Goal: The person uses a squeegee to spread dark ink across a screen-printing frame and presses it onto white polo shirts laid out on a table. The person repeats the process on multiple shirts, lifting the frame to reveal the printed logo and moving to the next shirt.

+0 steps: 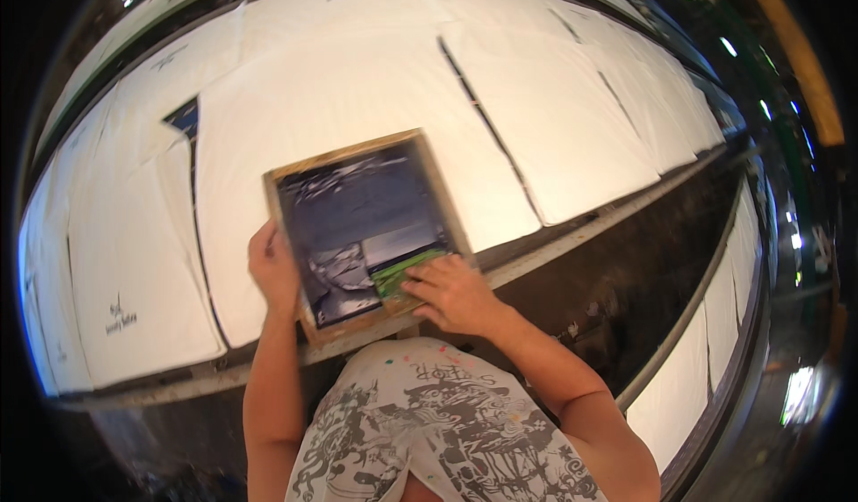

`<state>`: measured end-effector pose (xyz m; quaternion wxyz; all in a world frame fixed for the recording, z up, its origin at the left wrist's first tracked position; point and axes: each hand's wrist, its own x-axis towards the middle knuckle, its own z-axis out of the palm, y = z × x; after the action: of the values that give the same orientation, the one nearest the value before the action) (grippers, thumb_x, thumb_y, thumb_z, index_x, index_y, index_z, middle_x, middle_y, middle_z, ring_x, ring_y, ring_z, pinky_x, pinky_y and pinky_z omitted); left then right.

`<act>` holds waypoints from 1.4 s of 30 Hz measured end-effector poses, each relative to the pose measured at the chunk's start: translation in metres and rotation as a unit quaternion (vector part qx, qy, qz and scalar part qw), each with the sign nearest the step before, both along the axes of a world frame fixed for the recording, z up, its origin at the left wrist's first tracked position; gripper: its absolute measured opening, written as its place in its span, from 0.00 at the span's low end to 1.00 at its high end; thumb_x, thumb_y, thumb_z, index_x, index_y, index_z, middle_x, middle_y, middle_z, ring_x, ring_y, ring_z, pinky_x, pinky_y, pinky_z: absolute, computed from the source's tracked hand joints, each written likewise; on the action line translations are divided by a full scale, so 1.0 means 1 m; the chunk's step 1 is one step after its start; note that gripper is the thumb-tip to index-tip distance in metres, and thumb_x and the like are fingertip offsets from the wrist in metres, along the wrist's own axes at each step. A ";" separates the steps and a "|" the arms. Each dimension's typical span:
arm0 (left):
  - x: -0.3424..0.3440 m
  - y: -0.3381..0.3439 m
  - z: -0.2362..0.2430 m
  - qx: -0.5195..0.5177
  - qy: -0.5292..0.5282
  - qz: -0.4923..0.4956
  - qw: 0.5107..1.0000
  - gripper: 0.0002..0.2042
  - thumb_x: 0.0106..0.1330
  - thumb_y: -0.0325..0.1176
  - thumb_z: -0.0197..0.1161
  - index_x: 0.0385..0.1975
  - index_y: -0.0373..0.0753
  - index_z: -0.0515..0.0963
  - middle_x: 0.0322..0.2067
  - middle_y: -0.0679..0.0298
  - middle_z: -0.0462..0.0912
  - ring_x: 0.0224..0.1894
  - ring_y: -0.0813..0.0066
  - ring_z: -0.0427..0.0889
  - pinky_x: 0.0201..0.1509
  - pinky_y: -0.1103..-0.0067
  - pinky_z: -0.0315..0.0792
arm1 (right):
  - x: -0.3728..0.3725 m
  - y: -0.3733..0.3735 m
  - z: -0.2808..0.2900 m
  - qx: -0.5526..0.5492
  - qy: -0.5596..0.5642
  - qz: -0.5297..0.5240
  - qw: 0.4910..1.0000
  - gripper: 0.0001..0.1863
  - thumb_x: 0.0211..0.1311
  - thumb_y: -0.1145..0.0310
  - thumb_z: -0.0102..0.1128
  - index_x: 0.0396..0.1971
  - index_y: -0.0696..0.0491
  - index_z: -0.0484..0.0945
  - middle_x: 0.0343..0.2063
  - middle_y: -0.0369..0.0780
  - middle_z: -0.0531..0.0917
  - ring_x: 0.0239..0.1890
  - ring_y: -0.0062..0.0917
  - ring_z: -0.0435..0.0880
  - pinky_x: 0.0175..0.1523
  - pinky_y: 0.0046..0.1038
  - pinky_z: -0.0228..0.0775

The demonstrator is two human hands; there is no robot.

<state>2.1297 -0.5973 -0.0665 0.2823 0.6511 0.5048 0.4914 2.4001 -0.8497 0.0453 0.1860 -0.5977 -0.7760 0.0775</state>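
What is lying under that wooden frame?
The wooden frame rests on a white cloth piece spread along the table. The cloth directly beneath is covered, so any print there cannot be seen.

At your twelve o'clock, the wooden frame (353, 155) is tan, its mesh dark blue-grey; the squeegee (404, 271) green; white shirts (554, 118) at two o'clock.
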 end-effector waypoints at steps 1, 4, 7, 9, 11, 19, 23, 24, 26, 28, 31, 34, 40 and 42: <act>-0.002 0.001 -0.002 -0.009 0.003 0.000 1.000 0.15 0.82 0.25 0.65 0.64 0.32 0.88 0.57 0.52 0.91 0.59 0.60 0.90 0.65 0.68 0.83 | 0.002 -0.002 -0.005 0.020 0.010 0.010 1.000 0.27 0.64 0.58 0.82 0.61 0.52 0.90 0.64 0.42 0.88 0.67 0.40 0.85 0.72 0.47 0.73; 0.000 -0.001 0.007 -0.031 0.022 -0.005 0.999 0.15 0.83 0.25 0.65 0.65 0.31 0.87 0.58 0.52 0.91 0.59 0.62 0.90 0.65 0.69 0.82 | 0.009 -0.020 0.000 0.073 0.049 0.000 0.996 0.23 0.64 0.63 0.82 0.58 0.52 0.91 0.63 0.42 0.89 0.68 0.41 0.85 0.73 0.47 0.74; 0.005 -0.003 0.014 -0.054 0.006 -0.018 0.998 0.15 0.85 0.26 0.63 0.66 0.31 0.86 0.58 0.53 0.92 0.58 0.65 0.90 0.65 0.71 0.82 | 0.024 -0.038 0.000 0.124 0.074 -0.031 0.989 0.20 0.62 0.68 0.82 0.55 0.53 0.92 0.62 0.42 0.89 0.68 0.40 0.85 0.71 0.46 0.77; 0.002 -0.001 0.010 -0.064 -0.001 -0.022 0.998 0.17 0.86 0.27 0.63 0.68 0.31 0.86 0.58 0.52 0.93 0.58 0.66 0.90 0.66 0.72 0.82 | 0.034 -0.051 -0.002 0.161 0.091 -0.058 0.981 0.19 0.61 0.70 0.83 0.53 0.51 0.92 0.62 0.41 0.90 0.67 0.40 0.87 0.70 0.45 0.78; -0.003 0.002 0.007 -0.060 -0.001 -0.016 0.998 0.17 0.86 0.28 0.64 0.69 0.31 0.86 0.59 0.52 0.93 0.58 0.66 0.90 0.67 0.71 0.82 | 0.042 -0.063 -0.002 0.192 0.091 -0.076 0.974 0.17 0.61 0.74 0.81 0.51 0.52 0.93 0.59 0.40 0.91 0.65 0.40 0.88 0.67 0.45 0.80; -0.010 0.008 0.005 -0.052 -0.005 -0.034 0.998 0.18 0.86 0.26 0.62 0.70 0.26 0.84 0.63 0.49 0.92 0.63 0.62 0.90 0.72 0.70 0.80 | 0.045 -0.120 -0.015 0.223 0.214 -0.149 0.939 0.13 0.64 0.80 0.76 0.47 0.53 0.94 0.39 0.41 0.93 0.40 0.37 0.91 0.47 0.39 0.82; -0.006 0.011 -0.002 -0.062 -0.032 -0.032 0.997 0.18 0.86 0.26 0.62 0.70 0.27 0.84 0.64 0.49 0.91 0.64 0.62 0.90 0.72 0.70 0.80 | 0.021 -0.155 -0.034 0.138 0.320 -0.188 0.918 0.09 0.69 0.76 0.77 0.47 0.55 0.94 0.27 0.39 0.89 0.26 0.29 0.85 0.37 0.35 0.78; -0.008 0.012 0.001 -0.060 -0.031 -0.031 0.997 0.18 0.86 0.26 0.62 0.70 0.27 0.84 0.64 0.49 0.91 0.63 0.62 0.90 0.72 0.70 0.80 | 0.013 -0.160 -0.040 0.114 0.339 -0.194 0.913 0.09 0.71 0.75 0.77 0.48 0.55 0.95 0.24 0.39 0.88 0.24 0.27 0.84 0.35 0.34 0.77; -0.005 0.011 0.002 -0.065 -0.033 -0.032 0.997 0.18 0.86 0.25 0.62 0.69 0.28 0.85 0.65 0.50 0.91 0.63 0.62 0.90 0.72 0.70 0.81 | -0.005 -0.173 -0.043 0.073 0.393 -0.213 0.892 0.08 0.74 0.73 0.76 0.48 0.55 0.95 0.22 0.38 0.86 0.22 0.20 0.82 0.32 0.30 0.74; 0.002 0.015 0.002 -0.052 -0.042 -0.046 0.997 0.18 0.84 0.25 0.64 0.69 0.29 0.85 0.62 0.50 0.92 0.61 0.62 0.91 0.69 0.69 0.82 | -0.022 -0.188 -0.043 0.033 0.425 -0.225 0.876 0.08 0.77 0.71 0.75 0.49 0.55 0.95 0.19 0.37 0.84 0.20 0.15 0.80 0.30 0.27 0.71; -0.001 0.011 -0.004 -0.036 -0.022 -0.054 0.998 0.18 0.82 0.24 0.66 0.68 0.29 0.86 0.59 0.49 0.92 0.59 0.62 0.92 0.67 0.68 0.83 | -0.041 -0.208 -0.039 -0.020 0.453 -0.232 0.861 0.08 0.79 0.71 0.74 0.51 0.56 0.95 0.16 0.35 0.82 0.19 0.11 0.77 0.29 0.24 0.68; -0.007 0.013 0.003 -0.067 -0.009 -0.065 0.996 0.19 0.80 0.23 0.67 0.68 0.30 0.86 0.59 0.48 0.92 0.57 0.61 0.92 0.65 0.68 0.83 | -0.055 -0.229 -0.024 -0.058 0.451 -0.249 0.855 0.08 0.80 0.72 0.74 0.52 0.56 0.95 0.15 0.32 0.80 0.19 0.09 0.74 0.29 0.24 0.66; -0.018 0.015 0.027 -0.076 0.043 -0.049 0.995 0.19 0.80 0.22 0.66 0.68 0.34 0.87 0.55 0.52 0.94 0.57 0.63 0.92 0.65 0.68 0.83 | -0.058 -0.270 -0.009 -0.084 0.486 -0.300 0.817 0.08 0.81 0.74 0.73 0.53 0.56 0.95 0.15 0.31 0.80 0.19 0.08 0.73 0.30 0.23 0.66; -0.020 0.007 0.039 -0.021 0.029 -0.036 0.999 0.17 0.81 0.21 0.65 0.66 0.34 0.88 0.53 0.54 0.94 0.58 0.65 0.92 0.66 0.68 0.82 | -0.046 -0.279 -0.006 -0.079 0.490 -0.313 0.810 0.08 0.81 0.74 0.72 0.53 0.56 0.95 0.15 0.31 0.81 0.19 0.08 0.74 0.30 0.24 0.69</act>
<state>2.1096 -0.5903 -0.0275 0.2986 0.6764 0.4994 0.4517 2.3544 -1.1286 0.0390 0.5080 -0.7033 -0.3446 0.3585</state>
